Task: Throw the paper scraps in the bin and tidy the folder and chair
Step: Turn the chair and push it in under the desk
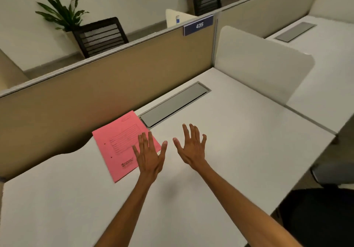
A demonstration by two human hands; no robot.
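Reaching forward over the white desk (239,131), both hands are holding nothing, palms down. The left hand (149,158) is hovering with straight, widely spread fingers over the near right corner of the pink folder (118,145); whether it is touching the cover cannot be told. The right hand (192,150) is hanging just beside it over bare desktop, its fingers likewise fanned wide and its thumb pointing toward the left hand.

The folder is lying closed and flat toward the desk's far left edge, turned at an angle, its far corner nearly meeting the tan partition (95,85) and sitting just beside the left end of the grey cable hatch (172,104). Its cover is showing a printed lined form, two small punch holes along the left side and a dark logo near the bottom. A blue plate reading 435 (198,25) is sitting on the partition's top rail.
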